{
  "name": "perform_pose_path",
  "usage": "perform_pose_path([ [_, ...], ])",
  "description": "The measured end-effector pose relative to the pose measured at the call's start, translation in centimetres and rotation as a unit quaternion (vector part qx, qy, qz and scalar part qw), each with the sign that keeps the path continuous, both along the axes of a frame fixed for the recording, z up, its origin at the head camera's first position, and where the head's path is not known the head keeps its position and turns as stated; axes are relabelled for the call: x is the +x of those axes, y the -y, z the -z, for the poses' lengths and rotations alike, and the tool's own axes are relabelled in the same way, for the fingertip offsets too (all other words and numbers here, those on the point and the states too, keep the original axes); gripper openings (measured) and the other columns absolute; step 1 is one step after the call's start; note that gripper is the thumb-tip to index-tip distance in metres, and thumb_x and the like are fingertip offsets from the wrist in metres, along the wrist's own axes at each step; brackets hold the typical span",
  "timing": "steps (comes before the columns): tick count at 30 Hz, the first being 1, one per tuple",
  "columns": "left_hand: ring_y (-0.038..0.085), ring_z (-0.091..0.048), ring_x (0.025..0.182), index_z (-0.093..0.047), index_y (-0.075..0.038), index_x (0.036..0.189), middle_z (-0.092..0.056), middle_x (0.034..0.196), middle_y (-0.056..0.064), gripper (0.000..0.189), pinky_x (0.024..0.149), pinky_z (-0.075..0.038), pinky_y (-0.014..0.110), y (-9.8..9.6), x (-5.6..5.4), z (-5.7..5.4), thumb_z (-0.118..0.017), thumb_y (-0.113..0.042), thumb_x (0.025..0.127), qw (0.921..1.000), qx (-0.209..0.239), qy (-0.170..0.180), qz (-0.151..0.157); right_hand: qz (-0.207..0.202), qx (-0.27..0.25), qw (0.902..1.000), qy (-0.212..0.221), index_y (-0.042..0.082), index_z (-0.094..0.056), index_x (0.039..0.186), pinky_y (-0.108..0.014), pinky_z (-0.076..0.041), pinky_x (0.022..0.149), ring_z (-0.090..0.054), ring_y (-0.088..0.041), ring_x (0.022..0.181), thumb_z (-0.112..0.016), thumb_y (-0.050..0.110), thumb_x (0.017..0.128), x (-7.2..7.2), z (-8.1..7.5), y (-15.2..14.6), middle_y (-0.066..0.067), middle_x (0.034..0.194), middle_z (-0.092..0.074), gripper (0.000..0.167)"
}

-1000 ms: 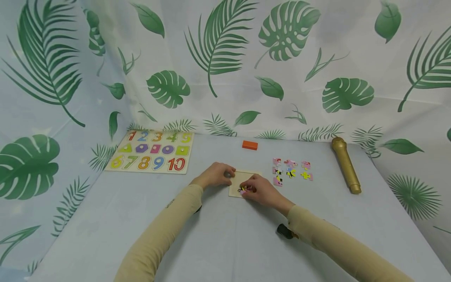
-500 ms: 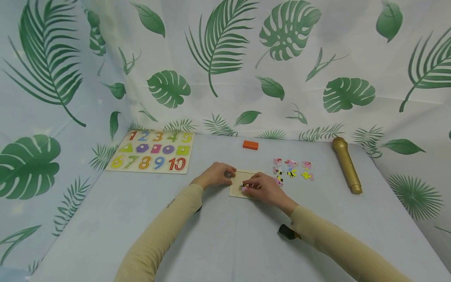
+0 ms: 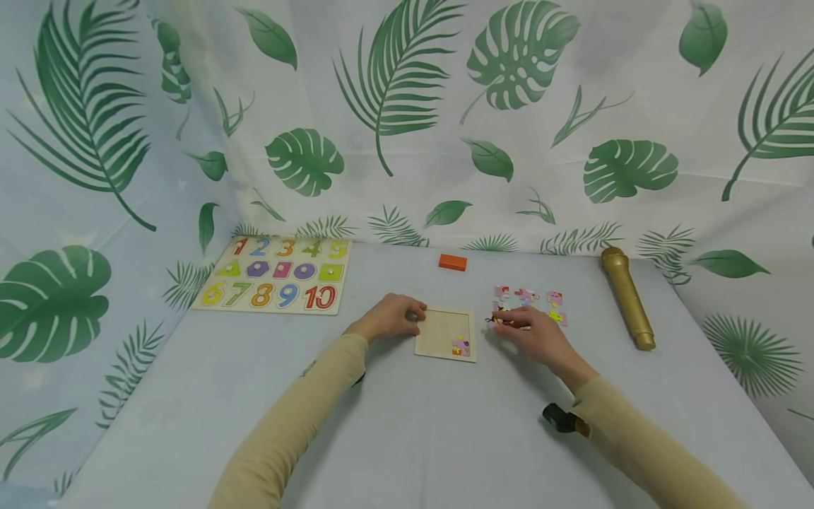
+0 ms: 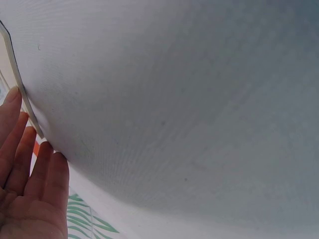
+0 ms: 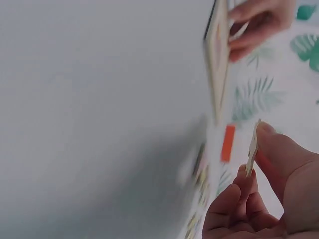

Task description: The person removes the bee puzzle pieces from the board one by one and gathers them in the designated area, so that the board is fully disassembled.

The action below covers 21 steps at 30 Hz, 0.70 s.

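Observation:
In the head view a small square wooden puzzle tray (image 3: 439, 326) lies mid-table, with one pink puzzle piece in its near right corner. My left hand (image 3: 391, 315) touches the tray's left edge, thumb and index fingertip apart along it. The left wrist view shows that hand's fingers (image 4: 31, 181) nearly straight against the rim. Right of the tray, my right hand (image 3: 540, 338) pinches a thin puzzle piece (image 5: 252, 149) between thumb and fingertips, raised off the table. Several loose pink and yellow puzzle pieces (image 3: 526, 295) lie just behind that hand, which partly covers them.
A number-and-shape board (image 3: 340, 286) lies at the back left. An orange block (image 3: 453, 262) sits behind the tray. At the back right lies a gold microphone (image 3: 626, 297). A leaf-printed curtain (image 3: 407, 191) closes off the back and sides.
My right hand has moved from over the tray to the right, beside the loose pieces. The tray's inside and its corner piece now show. My left hand has stayed put.

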State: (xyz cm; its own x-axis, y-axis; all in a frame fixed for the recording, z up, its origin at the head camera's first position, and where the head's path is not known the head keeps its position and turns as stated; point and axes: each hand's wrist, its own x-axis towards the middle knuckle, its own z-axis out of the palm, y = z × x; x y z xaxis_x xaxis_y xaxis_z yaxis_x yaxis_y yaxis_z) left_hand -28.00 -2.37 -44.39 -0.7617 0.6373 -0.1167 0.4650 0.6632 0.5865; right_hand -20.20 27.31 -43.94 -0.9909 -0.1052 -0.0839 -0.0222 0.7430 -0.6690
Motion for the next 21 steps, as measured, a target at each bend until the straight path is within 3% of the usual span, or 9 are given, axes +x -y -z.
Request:
perform_pose_path([
  [10,0.022,-0.049,0.131,-0.071,-0.005,0.113,-0.059,0.136,0.004,0.030,0.112,-0.035,0.036,0.1,-0.1,0.1,-0.076,-0.010,0.084,1.0000,0.000,0.000,0.002,0.008,0.050,0.9986,0.016,0.007,-0.067,0.125,-0.030,-0.045,0.069,-0.052,-0.026,0.096,-0.069,0.038,0.091,0.7,0.6,-4.6,-0.012,0.109,-0.059,0.047],
  [21,0.022,-0.049,0.131,-0.071,-0.005,0.112,-0.059,0.136,0.003,0.029,0.111,-0.036,0.035,0.0,-0.1,0.1,-0.077,-0.011,0.084,1.0000,-0.002,0.001,0.001,-0.009,0.091,0.9958,-0.007,0.004,-0.069,0.121,-0.033,-0.045,0.071,-0.054,-0.026,0.092,-0.071,0.031,0.090,-0.1,1.3,-5.3,-0.011,0.103,-0.059,0.040],
])
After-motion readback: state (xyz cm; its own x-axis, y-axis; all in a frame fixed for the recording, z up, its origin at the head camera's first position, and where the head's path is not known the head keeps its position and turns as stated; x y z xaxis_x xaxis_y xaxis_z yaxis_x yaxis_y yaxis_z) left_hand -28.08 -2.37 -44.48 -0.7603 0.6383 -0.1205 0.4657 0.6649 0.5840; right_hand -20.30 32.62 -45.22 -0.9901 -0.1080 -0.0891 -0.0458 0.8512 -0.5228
